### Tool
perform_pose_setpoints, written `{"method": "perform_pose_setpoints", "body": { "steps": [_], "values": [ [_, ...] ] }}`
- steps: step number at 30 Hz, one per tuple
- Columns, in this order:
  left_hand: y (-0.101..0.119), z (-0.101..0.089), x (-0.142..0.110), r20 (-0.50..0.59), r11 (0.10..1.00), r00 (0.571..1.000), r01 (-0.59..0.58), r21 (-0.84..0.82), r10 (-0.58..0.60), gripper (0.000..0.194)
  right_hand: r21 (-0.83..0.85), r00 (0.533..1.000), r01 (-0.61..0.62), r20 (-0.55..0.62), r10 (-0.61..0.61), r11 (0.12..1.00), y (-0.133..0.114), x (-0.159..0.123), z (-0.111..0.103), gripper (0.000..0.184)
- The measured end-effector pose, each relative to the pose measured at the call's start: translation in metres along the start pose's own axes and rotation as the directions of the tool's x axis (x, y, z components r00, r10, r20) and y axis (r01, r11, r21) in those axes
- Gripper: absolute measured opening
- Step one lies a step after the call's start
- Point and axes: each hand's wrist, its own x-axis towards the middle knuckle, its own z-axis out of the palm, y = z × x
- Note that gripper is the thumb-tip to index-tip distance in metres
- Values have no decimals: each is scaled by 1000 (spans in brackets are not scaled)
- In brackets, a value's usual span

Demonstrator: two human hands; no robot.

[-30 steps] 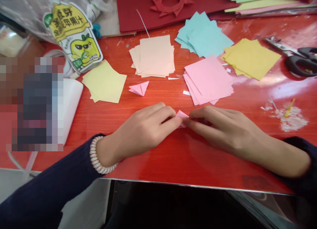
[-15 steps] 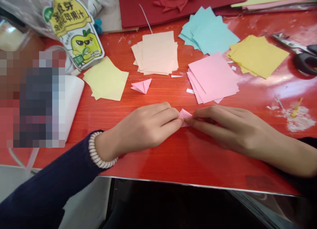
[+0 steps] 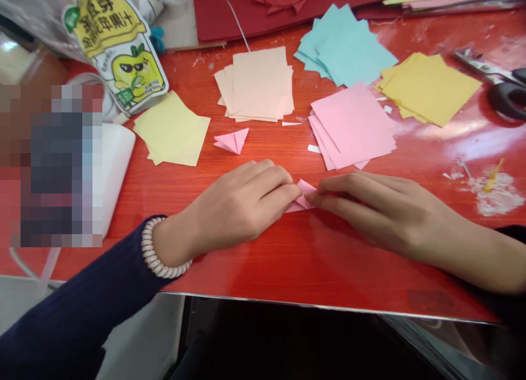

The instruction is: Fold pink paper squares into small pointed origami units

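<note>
Between my two hands, low over the red table, is a small folded piece of pink paper with a pointed top. My left hand grips its left side with fingers and thumb pressed together. On the right side, my right hand pinches the paper between thumb and fingertips. The fingers hide part of the folds. Just beyond my left hand lies a finished-looking pink folded paper piece. Behind my right hand rests a stack of pink paper squares.
Farther back lie stacks of pale yellow, peach, light blue and yellow paper. Black-handled scissors are at right, above white scraps. A drink pouch stands at back left; dark red paper lies behind.
My left fingers have drawn back slightly to the left along the pink paper, so more of its folds show. My right hand has hardly moved.
</note>
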Motion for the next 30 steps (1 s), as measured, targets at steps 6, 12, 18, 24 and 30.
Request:
{"method": "perform_pose_setpoints", "body": {
  "steps": [6,12,18,24,30],
  "values": [
    [-2,-1,0,55,1000,998,-6,30,5,20,-6,999,38,8,-38,999,1,1,-1,26],
    [-6,1,-4,25,992,995,-98,79,97,16,-12,1000,9,-15,-10,1000,0,-3,1,26],
    [-5,1,-3,-14,983,988,-152,101,155,12,-56,998,65,-2,-65,996,1,2,-3,22],
    [-5,1,-3,-20,981,988,-146,130,150,12,-47,999,47,-26,-48,998,0,-1,0,23],
    [-7,0,-3,-30,978,984,-169,122,173,10,-66,999,35,-34,-38,997,-1,0,1,24]
  ]
}}
